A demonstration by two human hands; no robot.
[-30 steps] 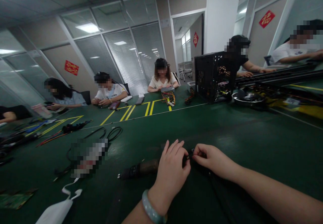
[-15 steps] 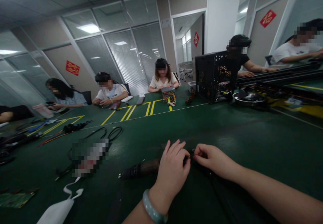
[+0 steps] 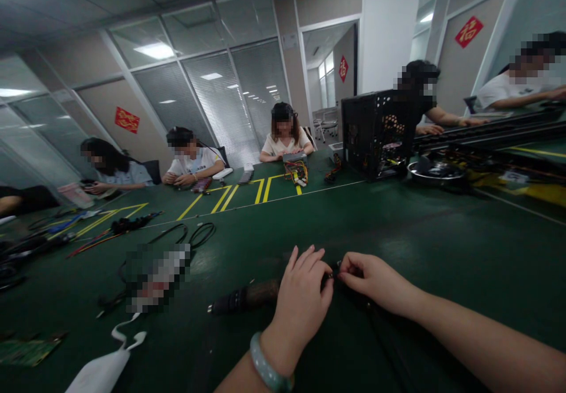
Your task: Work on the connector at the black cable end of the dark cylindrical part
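Observation:
My left hand [image 3: 305, 284] is over the green table [image 3: 247, 228], its thumb and index finger pinched on something small and dark that I cannot make out. Close by on the right, my right hand [image 3: 369, 278] is closed too, fingertips pressed together on a small dark piece whose kind is not clear. Beneath and left of my left hand lies a dark electric screwdriver [image 3: 241, 300], partly hidden by the hand, its metal tip pointing left. A dark cable [image 3: 375, 316] runs down from beneath my right hand.
A white power bank or box [image 3: 99, 369] with a white cord, a green circuit board [image 3: 30, 349] and black cables [image 3: 201, 236] lie to the left. A black computer case [image 3: 375, 136] stands back right beside a round metal dish [image 3: 437, 172]. Several people sit around the table.

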